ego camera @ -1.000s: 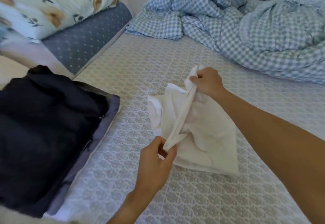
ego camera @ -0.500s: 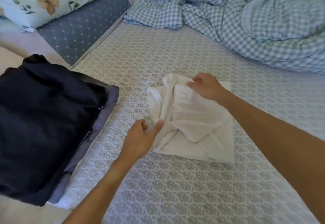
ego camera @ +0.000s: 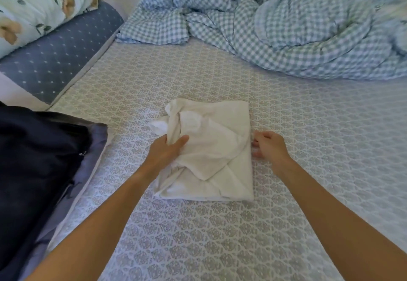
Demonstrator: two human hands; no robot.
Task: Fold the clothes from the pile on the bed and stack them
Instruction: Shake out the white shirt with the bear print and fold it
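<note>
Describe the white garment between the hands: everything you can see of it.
The white soft-cloth garment lies flat on the patterned bed sheet, folded into a rough rectangle. Its right edge is straight, with diagonal folds crossing the top; its left side is bunched and wrinkled. The left hand grips that bunched left edge, thumb on top. The right hand rests on the sheet with fingertips at the garment's right edge. Nothing else touches it.

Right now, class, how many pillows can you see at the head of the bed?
2. A floral pillow lies at the upper left, resting on a blue dotted pillow beneath it. Others may be hidden beyond the picture's left edge or under the checked duvet.
</note>
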